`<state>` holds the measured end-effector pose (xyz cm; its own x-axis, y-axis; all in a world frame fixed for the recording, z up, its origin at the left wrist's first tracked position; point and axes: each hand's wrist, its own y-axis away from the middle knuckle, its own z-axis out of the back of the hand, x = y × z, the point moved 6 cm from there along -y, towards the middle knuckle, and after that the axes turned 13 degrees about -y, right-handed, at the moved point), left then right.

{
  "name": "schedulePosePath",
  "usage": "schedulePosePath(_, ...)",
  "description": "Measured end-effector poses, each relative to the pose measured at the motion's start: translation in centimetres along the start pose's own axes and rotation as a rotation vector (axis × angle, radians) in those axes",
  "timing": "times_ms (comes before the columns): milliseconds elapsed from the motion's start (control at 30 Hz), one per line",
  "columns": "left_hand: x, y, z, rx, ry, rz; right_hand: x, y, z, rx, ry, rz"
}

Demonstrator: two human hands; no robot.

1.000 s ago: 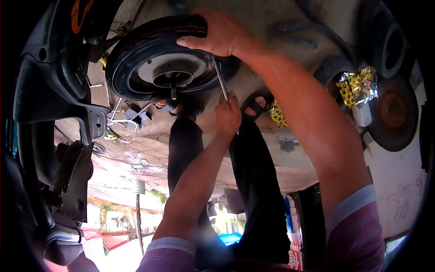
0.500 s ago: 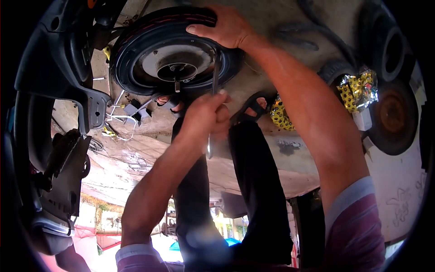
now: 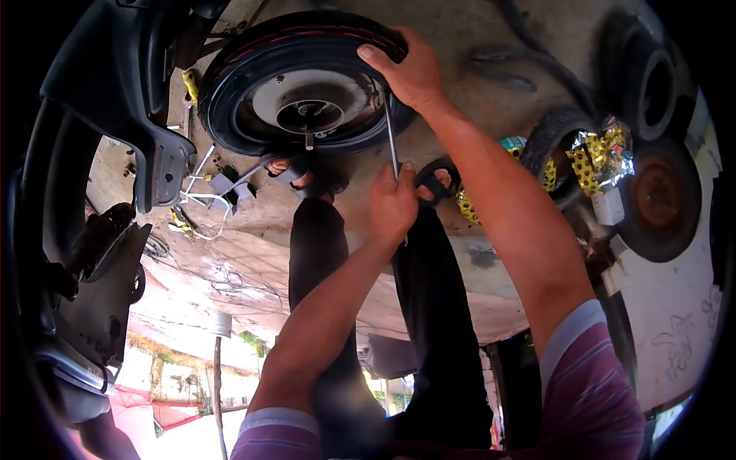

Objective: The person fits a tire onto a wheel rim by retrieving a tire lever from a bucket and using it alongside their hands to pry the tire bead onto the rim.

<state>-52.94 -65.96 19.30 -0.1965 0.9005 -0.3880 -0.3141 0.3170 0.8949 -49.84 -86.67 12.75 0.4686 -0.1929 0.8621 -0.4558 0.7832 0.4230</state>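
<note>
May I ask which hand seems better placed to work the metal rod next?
Probably the left hand: it grips the metal rod, whose upper end reaches the wheel, while the right hand holds the tire.

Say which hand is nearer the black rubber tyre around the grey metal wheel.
Right. The right hand grips the tyre at its edge; the left hand is lower in view, clear of it, holding a slim silver metal rod.

A tyre-repair workshop
Motorcycle bodywork (image 3: pixel 107 77) at left, a tyred wheel (image 3: pixel 230 96) beside it; 2 bare tyres (image 3: pixel 625 80) and 1 rusty-centred wheel (image 3: pixel 659 192) at right.
</note>
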Motion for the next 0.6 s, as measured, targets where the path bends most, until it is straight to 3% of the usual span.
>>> schedulePosePath(67, 1.7, -1.4, 0.2, 0.022, -0.086, -0.045, -0.7, -0.2, 0.4, -0.008, -0.019, -0.007)
schedulePosePath(133, 3.5, -3.0, 1.7, -0.027, -0.329, -0.283, -1.0, -0.6, 0.4, -0.011, -0.016, 0.045)
schedulePosePath(200, 6.6, -4.7, 3.3, -0.024, -0.511, -0.392, -1.7, -0.3, 0.6, -0.022, 0.035, 0.073)
schedulePosePath(267, 8.4, -7.8, 4.4, -0.02, -0.624, -0.4, -1.2, -0.1, 0.8, -0.008, 0.148, 0.115)
schedulePosePath(367, 7.0, -8.2, 4.3, 0.198, -0.419, -0.243, -0.8, -0.3, 1.0, -0.012, 0.127, 0.157)
schedulePosePath(400, 6.7, -7.2, 3.5, 0.269, -0.138, -0.006, -1.1, -0.4, 0.9, -0.001, 0.089, 0.155)
schedulePosePath(500, 4.8, -3.2, 0.7, 0.146, 0.035, 0.164, -1.2, -0.4, 0.6, 0.007, 0.063, 0.138)
schedulePosePath(600, 0.5, 0.1, 2.5, 0.256, 0.215, 0.445, -1.7, -0.3, 0.9, 0.046, 0.075, 0.101)
